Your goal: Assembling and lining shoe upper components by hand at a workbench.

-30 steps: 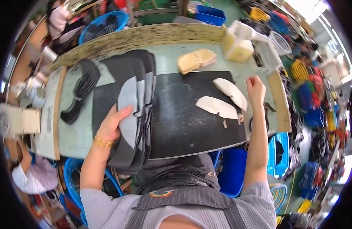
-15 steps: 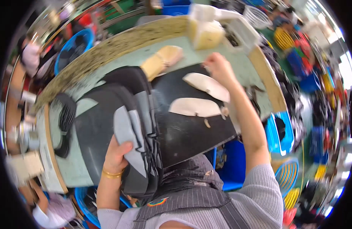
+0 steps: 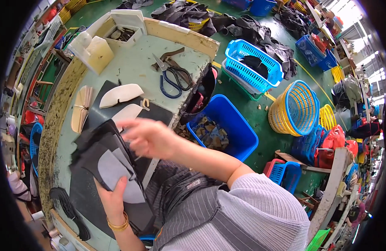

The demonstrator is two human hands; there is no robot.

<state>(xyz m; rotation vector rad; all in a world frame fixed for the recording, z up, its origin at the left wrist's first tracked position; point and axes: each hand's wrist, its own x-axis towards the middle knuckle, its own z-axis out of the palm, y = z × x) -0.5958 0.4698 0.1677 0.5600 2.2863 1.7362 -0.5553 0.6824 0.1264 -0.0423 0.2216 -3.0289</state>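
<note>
Your left hand (image 3: 113,201) grips a fanned stack of dark cut pieces (image 3: 103,161) from below, thumb pressed on the grey top piece – thin, limp sheets, light but likely to slide apart, so pinch them near the lower edge. Just above the stack, your right hand (image 3: 149,136) hovers blurred; whether it holds anything I cannot tell. Beyond the stack lie cream insole shapes (image 3: 119,95), then scissors (image 3: 174,77) on the counter (image 3: 130,62).

- The pieces (image 3: 103,157) are black, one grey (image 3: 117,175).
- The bench (image 3: 130,69) is pale green.
- The scissors (image 3: 174,77) have dark blue handles.
- The bin (image 3: 234,125) is blue, the basket (image 3: 295,108) yellow.
- The apron (image 3: 188,201) is grey with thin stripes.
- The bracelet (image 3: 117,226) is gold.
</note>
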